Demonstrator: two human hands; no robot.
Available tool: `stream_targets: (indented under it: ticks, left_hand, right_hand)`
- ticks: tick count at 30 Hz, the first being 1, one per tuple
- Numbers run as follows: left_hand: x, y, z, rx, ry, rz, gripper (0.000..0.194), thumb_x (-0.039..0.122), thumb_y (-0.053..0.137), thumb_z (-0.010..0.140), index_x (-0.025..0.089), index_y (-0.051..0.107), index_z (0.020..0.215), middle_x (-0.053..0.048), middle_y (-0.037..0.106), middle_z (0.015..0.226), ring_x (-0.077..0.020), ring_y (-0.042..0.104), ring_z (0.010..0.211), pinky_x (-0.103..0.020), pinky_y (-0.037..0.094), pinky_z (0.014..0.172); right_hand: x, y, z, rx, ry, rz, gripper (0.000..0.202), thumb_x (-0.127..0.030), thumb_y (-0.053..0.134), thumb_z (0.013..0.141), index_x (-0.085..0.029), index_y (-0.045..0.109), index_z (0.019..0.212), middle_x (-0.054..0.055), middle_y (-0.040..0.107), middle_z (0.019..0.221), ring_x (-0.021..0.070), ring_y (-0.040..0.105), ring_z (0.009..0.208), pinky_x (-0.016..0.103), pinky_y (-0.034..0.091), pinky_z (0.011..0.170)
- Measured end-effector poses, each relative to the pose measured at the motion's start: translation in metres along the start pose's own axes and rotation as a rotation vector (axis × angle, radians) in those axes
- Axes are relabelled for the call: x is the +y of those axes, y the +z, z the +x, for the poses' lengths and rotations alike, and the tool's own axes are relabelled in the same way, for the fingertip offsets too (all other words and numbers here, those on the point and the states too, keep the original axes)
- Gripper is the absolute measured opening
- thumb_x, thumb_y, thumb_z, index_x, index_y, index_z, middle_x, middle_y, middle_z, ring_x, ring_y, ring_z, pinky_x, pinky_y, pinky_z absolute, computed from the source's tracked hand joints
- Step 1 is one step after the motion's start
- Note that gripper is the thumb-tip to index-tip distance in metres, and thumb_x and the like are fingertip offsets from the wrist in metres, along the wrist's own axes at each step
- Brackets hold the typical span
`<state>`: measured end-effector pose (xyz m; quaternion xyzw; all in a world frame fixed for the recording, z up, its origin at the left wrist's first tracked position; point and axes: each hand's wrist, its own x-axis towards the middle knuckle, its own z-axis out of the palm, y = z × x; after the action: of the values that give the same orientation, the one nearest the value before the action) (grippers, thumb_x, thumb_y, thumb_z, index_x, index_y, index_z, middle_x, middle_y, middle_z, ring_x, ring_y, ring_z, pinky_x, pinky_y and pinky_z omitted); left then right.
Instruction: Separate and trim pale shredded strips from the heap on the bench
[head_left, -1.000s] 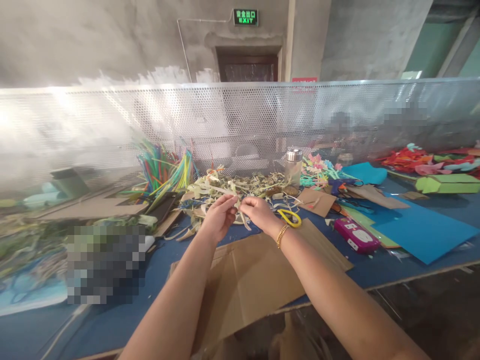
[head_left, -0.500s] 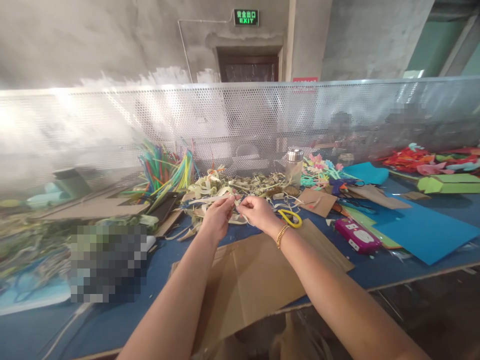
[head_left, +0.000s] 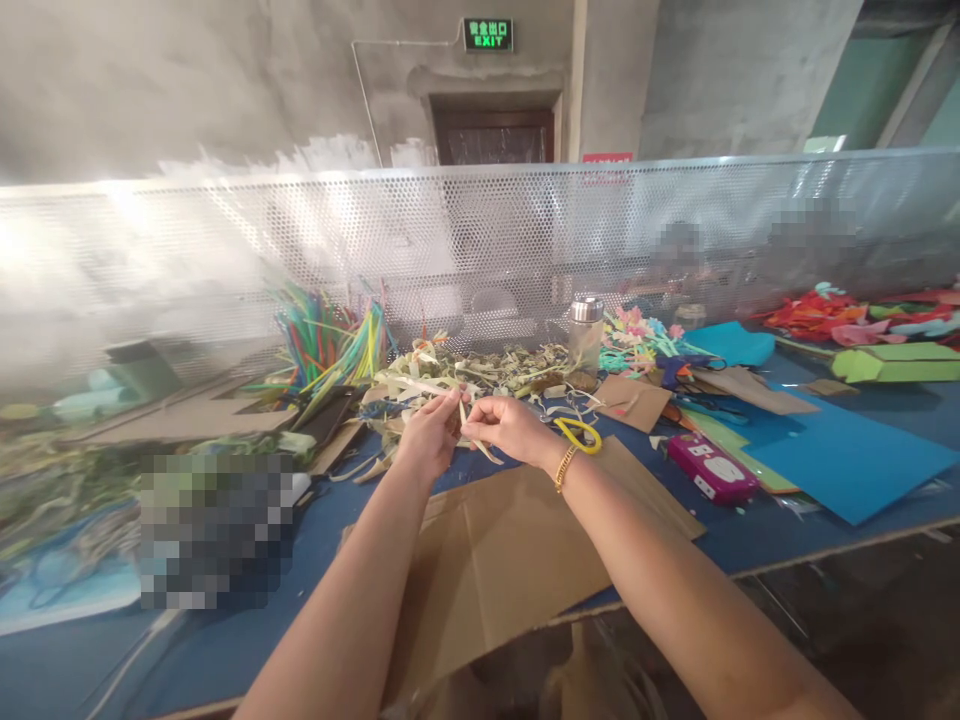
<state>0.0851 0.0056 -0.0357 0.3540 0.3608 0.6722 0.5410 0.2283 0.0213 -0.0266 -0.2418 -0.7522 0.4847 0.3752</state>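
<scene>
My left hand [head_left: 433, 432] is closed in a pinch on a pale cream strip [head_left: 486, 452], which looks like paper or cloth. Fingers of my right hand [head_left: 501, 428] are pinched together close beside it, touching the same strip. One end of the strip hangs down below the right fingertips. Just beyond both hands lies a loose heap of cream and green strips [head_left: 510, 368]. Yellow-handled scissors [head_left: 579, 434] rest by my right wrist, their blades hard to make out. Under my forearms is a sheet of brown cardboard [head_left: 517, 550].
Behind the heap stand a clear bottle [head_left: 586, 335] and a bundle of coloured pipe cleaners [head_left: 322, 340]. To the right lie a purple box [head_left: 712, 468], blue sheets [head_left: 847, 455] and a green box [head_left: 896, 364]. A perforated metal screen [head_left: 480, 230] runs along the table's back.
The strip's end now hangs lower, beneath my right fingertips. My right hand has shifted slightly left and down; the left hand stays nearly in place.
</scene>
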Motion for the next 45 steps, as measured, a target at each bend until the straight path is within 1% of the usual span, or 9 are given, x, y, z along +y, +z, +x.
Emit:
stream_targets:
  ticks: [4,7,9,13,20,25,30,37,45]
  left_hand:
    - [0.001,0.001,-0.002,-0.025,-0.063,-0.035,0.024,0.031,0.075,0.072,0.017,0.068,0.09,0.0,0.065,0.071,-0.0098,0.059,0.06,-0.021,0.045,0.056]
    - [0.002,0.005,-0.006,-0.031,-0.129,-0.022,0.02,0.026,0.073,0.075,0.016,0.068,0.092,-0.001,0.067,0.074,-0.0097,0.06,0.061,-0.02,0.044,0.054]
    - [0.002,0.006,-0.007,-0.048,-0.163,-0.03,0.016,0.025,0.071,0.076,0.016,0.067,0.088,-0.001,0.066,0.072,-0.01,0.06,0.06,-0.02,0.044,0.053]
    - [0.003,0.007,-0.007,-0.071,-0.207,-0.081,0.01,0.024,0.068,0.077,0.015,0.064,0.08,-0.001,0.063,0.068,-0.01,0.059,0.058,-0.021,0.046,0.055]
    - [0.002,0.006,-0.006,-0.072,-0.171,-0.008,0.02,0.028,0.076,0.068,0.015,0.066,0.08,-0.001,0.062,0.067,-0.0089,0.055,0.056,-0.022,0.042,0.054]
    - [-0.001,0.003,-0.003,0.029,-0.077,0.15,0.026,0.029,0.083,0.058,0.017,0.062,0.069,0.002,0.059,0.059,-0.0082,0.05,0.05,-0.023,0.036,0.051]
    - [-0.003,0.002,-0.002,0.027,-0.061,0.213,0.026,0.029,0.082,0.056,0.015,0.063,0.067,0.0,0.061,0.061,-0.0079,0.048,0.048,-0.023,0.033,0.047]
    - [-0.005,0.001,0.0,0.071,-0.052,0.266,0.023,0.028,0.079,0.057,0.014,0.062,0.06,0.002,0.053,0.053,-0.0054,0.04,0.043,-0.022,0.029,0.044]
    - [0.0,-0.001,0.0,0.063,-0.099,0.244,0.023,0.029,0.079,0.057,0.014,0.061,0.059,-0.001,0.057,0.056,-0.0075,0.046,0.045,-0.023,0.032,0.045]
  right_hand:
    - [0.005,-0.007,0.004,0.282,-0.097,-0.118,0.02,-0.039,0.058,0.082,-0.02,0.061,0.081,0.002,0.067,0.077,0.0141,0.061,0.07,0.028,0.049,0.07]
    - [0.013,-0.014,0.008,0.449,-0.167,-0.336,0.022,-0.032,0.065,0.077,-0.021,0.063,0.097,0.006,0.068,0.1,0.0183,0.062,0.093,0.035,0.048,0.088]
    - [0.019,-0.016,0.01,0.373,-0.158,-0.345,0.027,-0.026,0.064,0.078,-0.022,0.062,0.105,0.006,0.067,0.108,0.0187,0.062,0.101,0.036,0.046,0.092]
    - [0.027,-0.013,0.01,0.195,-0.111,-0.27,0.029,-0.025,0.057,0.084,-0.021,0.06,0.113,0.007,0.069,0.106,0.017,0.065,0.095,0.032,0.05,0.084]
    - [0.02,-0.014,0.006,0.245,-0.07,-0.474,0.016,-0.033,0.063,0.083,-0.021,0.067,0.091,0.005,0.072,0.09,0.0185,0.063,0.084,0.029,0.045,0.076]
    - [0.014,-0.016,0.005,0.263,-0.125,-0.512,0.018,-0.035,0.057,0.086,-0.021,0.068,0.091,0.003,0.071,0.085,0.0158,0.061,0.077,0.026,0.041,0.073]
    - [0.012,-0.018,0.004,0.321,-0.157,-0.598,0.018,-0.034,0.056,0.086,-0.021,0.067,0.08,0.0,0.067,0.073,0.0142,0.057,0.07,0.025,0.037,0.067]
    - [0.01,-0.022,0.004,0.361,-0.136,-0.68,0.016,-0.03,0.057,0.085,-0.021,0.065,0.074,0.0,0.067,0.074,0.0139,0.055,0.069,0.025,0.034,0.067]
    - [0.008,-0.024,0.004,0.369,-0.108,-0.692,0.015,-0.03,0.058,0.084,-0.022,0.065,0.075,-0.001,0.068,0.075,0.0144,0.057,0.071,0.026,0.034,0.071]
